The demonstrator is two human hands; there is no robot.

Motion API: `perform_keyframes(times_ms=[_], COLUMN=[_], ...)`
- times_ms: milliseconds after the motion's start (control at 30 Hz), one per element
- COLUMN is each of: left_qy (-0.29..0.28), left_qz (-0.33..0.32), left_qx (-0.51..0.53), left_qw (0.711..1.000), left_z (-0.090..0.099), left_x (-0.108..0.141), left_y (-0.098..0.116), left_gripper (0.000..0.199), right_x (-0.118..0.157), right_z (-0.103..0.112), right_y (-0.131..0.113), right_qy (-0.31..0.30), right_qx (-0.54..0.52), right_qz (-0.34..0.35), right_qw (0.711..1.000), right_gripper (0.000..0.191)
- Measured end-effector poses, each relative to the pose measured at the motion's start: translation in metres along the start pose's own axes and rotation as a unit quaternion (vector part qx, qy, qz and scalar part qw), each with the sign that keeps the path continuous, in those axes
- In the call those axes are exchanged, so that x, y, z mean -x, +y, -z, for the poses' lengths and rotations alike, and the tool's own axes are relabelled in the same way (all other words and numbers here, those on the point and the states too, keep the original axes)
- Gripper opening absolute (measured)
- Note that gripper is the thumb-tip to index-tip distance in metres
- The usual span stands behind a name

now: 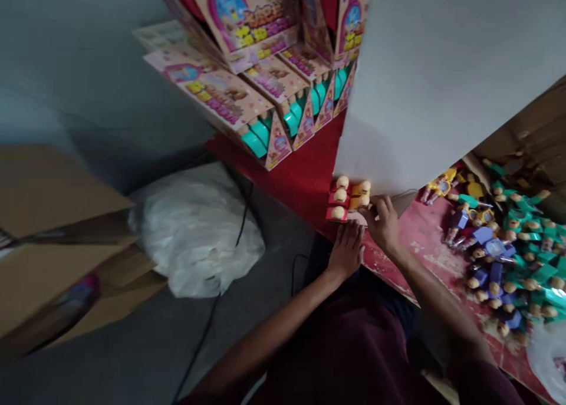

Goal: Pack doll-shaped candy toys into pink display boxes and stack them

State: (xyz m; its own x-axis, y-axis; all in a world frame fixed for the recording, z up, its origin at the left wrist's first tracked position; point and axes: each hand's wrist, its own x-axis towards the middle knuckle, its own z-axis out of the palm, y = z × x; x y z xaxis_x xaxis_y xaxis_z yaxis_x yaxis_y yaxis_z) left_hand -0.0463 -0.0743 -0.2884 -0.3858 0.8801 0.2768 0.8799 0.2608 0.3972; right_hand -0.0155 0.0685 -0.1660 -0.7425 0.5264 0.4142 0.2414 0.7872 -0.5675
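Near the table's front edge sits a small box holding little round-headed figures, red ones in the left column and yellow ones beside them. My left hand lies against the box's near side with its fingers stretched out. At the right side of the box is my right hand, its fingers bent at the nearest yellow figure. Whatever lies between those fingertips is too small to make out.
Printed display boxes with teal figures are stacked at the back left. A large white panel stands behind the small box. Loose figures pile up at right. A plastic bag and cardboard boxes are at left.
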Motion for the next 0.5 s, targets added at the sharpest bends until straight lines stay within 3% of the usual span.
perform_keyframes(times_ms=[33,100,167,233,367,500], left_qy=[0.002,0.008,0.013,0.019,0.024,0.044], left_qz=[-0.003,-0.008,-0.009,-0.004,-0.003,0.003], left_qx=[0.0,0.0,-0.001,-0.003,0.003,0.068], left_qw=[1.0,1.0,1.0,1.0,1.0,0.997], left_z=[0.0,0.002,0.003,0.003,0.006,0.016], left_x=[0.0,0.0,0.0,-0.001,-0.004,-0.007], left_y=[0.0,-0.001,0.001,0.004,0.006,0.009], left_gripper=[0.067,0.068,0.068,0.067,0.065,0.063], right_x=[0.002,0.006,0.004,-0.007,-0.032,-0.027], right_z=[0.011,0.039,0.067,0.086,0.085,0.066], right_y=[0.006,0.027,0.06,0.097,0.155,0.16], right_qy=[0.009,0.084,0.186,0.221,0.147,0.156], right_qx=[0.007,0.048,0.101,0.136,0.121,0.045], right_qz=[-0.006,-0.059,-0.145,-0.237,-0.365,-0.39], right_qw=[1.0,0.994,0.967,0.936,0.911,0.906], right_gripper=[0.02,0.023,0.029,0.031,0.028,0.035])
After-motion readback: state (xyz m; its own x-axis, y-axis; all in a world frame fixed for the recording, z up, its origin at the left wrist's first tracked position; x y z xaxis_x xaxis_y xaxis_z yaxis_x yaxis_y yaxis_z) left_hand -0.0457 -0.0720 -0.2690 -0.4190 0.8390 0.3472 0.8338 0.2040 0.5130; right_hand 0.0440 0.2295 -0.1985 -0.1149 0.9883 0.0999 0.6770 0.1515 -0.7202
